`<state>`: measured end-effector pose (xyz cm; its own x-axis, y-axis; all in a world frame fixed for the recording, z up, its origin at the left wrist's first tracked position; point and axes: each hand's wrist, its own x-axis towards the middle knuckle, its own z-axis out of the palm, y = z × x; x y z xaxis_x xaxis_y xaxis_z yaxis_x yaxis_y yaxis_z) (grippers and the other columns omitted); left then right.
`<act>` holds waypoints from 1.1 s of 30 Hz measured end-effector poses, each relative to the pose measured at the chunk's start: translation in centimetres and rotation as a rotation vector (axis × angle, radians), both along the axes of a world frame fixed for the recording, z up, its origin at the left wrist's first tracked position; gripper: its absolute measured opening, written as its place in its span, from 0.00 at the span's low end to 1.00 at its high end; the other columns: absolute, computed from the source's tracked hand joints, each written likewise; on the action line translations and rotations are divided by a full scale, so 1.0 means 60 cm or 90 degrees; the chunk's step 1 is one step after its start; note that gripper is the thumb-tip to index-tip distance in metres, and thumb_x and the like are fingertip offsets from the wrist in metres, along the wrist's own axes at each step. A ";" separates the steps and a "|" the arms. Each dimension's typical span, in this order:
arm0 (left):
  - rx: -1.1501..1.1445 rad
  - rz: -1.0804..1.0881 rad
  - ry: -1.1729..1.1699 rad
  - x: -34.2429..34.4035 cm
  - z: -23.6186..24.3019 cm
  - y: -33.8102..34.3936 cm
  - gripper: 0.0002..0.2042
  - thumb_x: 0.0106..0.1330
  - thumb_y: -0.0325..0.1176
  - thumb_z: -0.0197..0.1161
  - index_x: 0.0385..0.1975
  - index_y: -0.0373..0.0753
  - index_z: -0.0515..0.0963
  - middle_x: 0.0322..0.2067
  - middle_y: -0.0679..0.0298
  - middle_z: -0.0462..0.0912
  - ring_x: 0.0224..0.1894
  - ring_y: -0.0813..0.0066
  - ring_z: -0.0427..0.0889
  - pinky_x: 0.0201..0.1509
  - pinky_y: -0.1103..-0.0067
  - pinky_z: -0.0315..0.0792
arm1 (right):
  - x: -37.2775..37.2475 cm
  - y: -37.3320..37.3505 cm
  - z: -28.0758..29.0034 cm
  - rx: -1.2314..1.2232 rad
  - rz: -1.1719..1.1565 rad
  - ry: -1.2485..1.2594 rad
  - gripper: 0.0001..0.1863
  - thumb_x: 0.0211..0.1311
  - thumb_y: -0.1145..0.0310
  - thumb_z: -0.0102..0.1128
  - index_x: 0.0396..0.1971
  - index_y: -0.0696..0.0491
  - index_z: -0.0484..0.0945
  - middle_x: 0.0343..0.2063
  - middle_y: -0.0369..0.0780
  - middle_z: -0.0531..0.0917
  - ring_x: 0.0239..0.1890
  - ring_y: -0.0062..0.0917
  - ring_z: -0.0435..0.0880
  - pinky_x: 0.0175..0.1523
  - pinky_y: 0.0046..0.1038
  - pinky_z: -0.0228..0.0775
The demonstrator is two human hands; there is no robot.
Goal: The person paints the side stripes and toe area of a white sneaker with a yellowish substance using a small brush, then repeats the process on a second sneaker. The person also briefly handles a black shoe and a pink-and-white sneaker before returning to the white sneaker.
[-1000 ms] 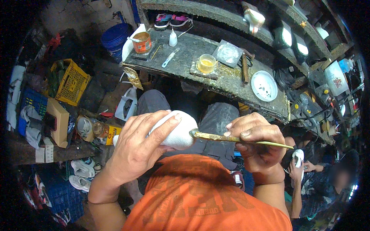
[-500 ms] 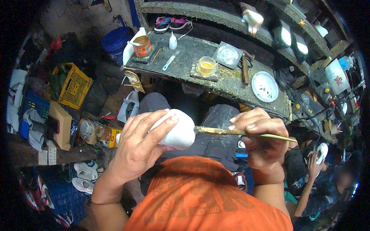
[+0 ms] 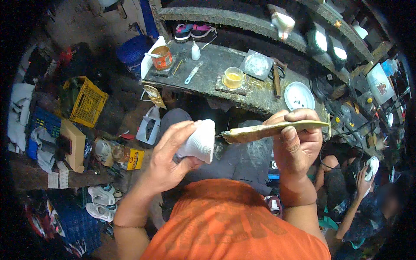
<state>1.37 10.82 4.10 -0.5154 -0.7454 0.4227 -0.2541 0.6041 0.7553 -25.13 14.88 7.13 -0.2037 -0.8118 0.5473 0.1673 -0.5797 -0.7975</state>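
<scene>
Nearest me, a person in an orange shirt [image 3: 225,229] sits with dark grey trousers [image 3: 249,151] spread at the bench; the left hand [image 3: 167,160] is half curled, thumb and fingers round a white, rounded, ribbed-cloth piece [image 3: 200,141] held up over the lap, while the right hand [image 3: 299,141] pinches a flat, stained wooden stick [image 3: 255,132], its crusted end just beside the cloth. To the near left, white shoes [image 3: 100,203] lie below an upright tan cardboard box [image 3: 71,145], and beyond that a yellow plastic crate [image 3: 90,104] leans tilted. To the near right, a co-worker's hand [image 3: 363,184] holds up a white shoe [image 3: 372,168]. Across the knees runs the dark, crusted, stained workbench [image 3: 216,54]. Toward its near edge, a clear cup of yellow liquid [image 3: 233,78] sits on a small grubby board [image 3: 232,89], and at the right lies a round white dish with dark specks [image 3: 299,96]. A blue-handled spatula [image 3: 193,73] lies left of the cup; farther back are an orange tin [image 3: 162,60], a white squeeze bottle [image 3: 196,52], a white-smeared grey slab [image 3: 258,64] and a wooden-handled hammer [image 3: 276,80]. A dark blue bucket [image 3: 131,50] stands at the far left, and black, pink and blue sneakers [image 3: 193,31] rest behind the bench, under a rough-edged shelf [image 3: 216,14].
</scene>
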 end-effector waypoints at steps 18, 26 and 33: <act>-0.190 0.008 0.072 -0.009 -0.015 -0.009 0.34 0.49 0.25 0.78 0.57 0.42 0.69 0.57 0.50 0.79 0.58 0.51 0.80 0.58 0.61 0.72 | -0.015 0.013 -0.008 -0.100 -0.032 0.115 0.14 0.65 0.75 0.67 0.46 0.58 0.73 0.33 0.46 0.80 0.37 0.30 0.82 0.41 0.29 0.77; -0.321 0.031 -0.078 0.007 0.027 -0.007 0.34 0.45 0.25 0.77 0.55 0.43 0.70 0.55 0.50 0.79 0.54 0.49 0.81 0.55 0.60 0.71 | -0.022 0.011 0.048 -0.106 -0.066 0.377 0.17 0.51 0.81 0.75 0.41 0.54 0.82 0.34 0.38 0.86 0.35 0.31 0.83 0.41 0.30 0.73; -0.287 0.030 -0.133 0.013 0.046 -0.002 0.32 0.44 0.25 0.77 0.55 0.41 0.73 0.54 0.50 0.80 0.52 0.50 0.82 0.53 0.61 0.73 | -0.020 0.010 0.054 -0.108 -0.072 0.439 0.16 0.49 0.77 0.76 0.39 0.51 0.83 0.31 0.36 0.86 0.35 0.30 0.83 0.40 0.30 0.71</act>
<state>2.18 10.68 6.87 -0.5936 -0.5367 0.5996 -0.4063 0.8431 0.3524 -26.36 15.46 10.38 0.1555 -0.6981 0.6989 -0.4107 -0.6891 -0.5970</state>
